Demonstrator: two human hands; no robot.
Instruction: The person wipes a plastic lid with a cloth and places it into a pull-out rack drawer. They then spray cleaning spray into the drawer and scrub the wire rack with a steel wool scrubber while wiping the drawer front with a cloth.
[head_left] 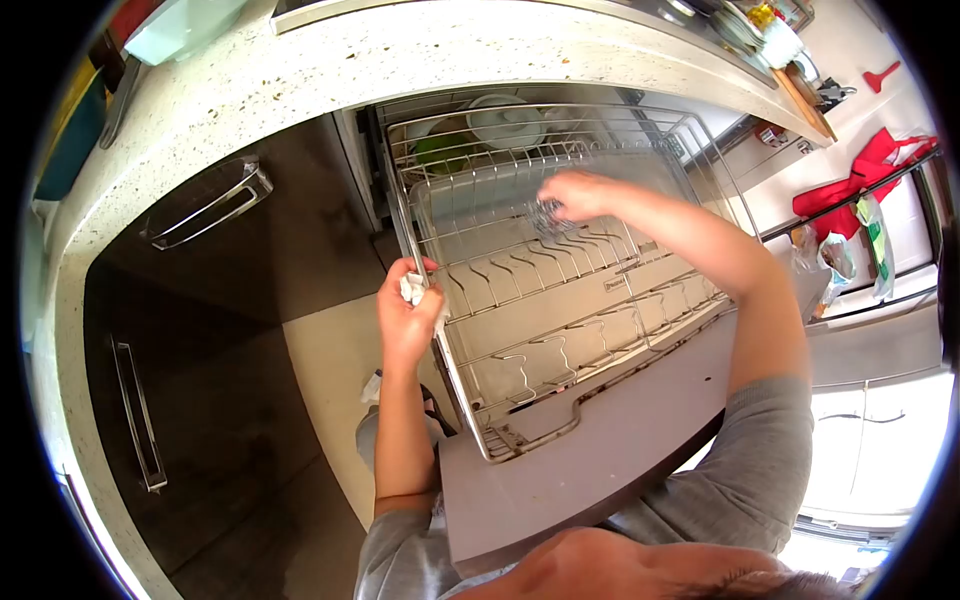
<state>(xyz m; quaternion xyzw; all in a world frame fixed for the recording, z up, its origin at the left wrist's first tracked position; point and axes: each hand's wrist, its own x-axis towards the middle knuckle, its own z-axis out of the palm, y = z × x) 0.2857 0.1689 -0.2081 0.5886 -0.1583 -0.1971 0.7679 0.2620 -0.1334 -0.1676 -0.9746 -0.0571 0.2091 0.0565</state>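
A pulled-out wire dish rack drawer (pixel 520 297) fills the middle of the head view, its front panel (pixel 600 440) toward my body. My right hand (pixel 577 196) is over the middle of the rack, fingers closed on a steel wool scrubber (pixel 550 220), which is partly blurred. At the rack's left side rail, my left hand (pixel 408 310) is closed around a crumpled white tissue or cloth (pixel 412 289). Its fingertips reach the rail. Beneath the wires lies a pale drawer bottom.
A lidded pot or bowl (pixel 505 122) and a green item (pixel 440 152) sit at the rack's back. Above runs a speckled countertop (pixel 300 75). Dark cabinets with a metal handle (pixel 212 205) stand left. Red cloth (pixel 850 185) and bags (pixel 838 262) hang right.
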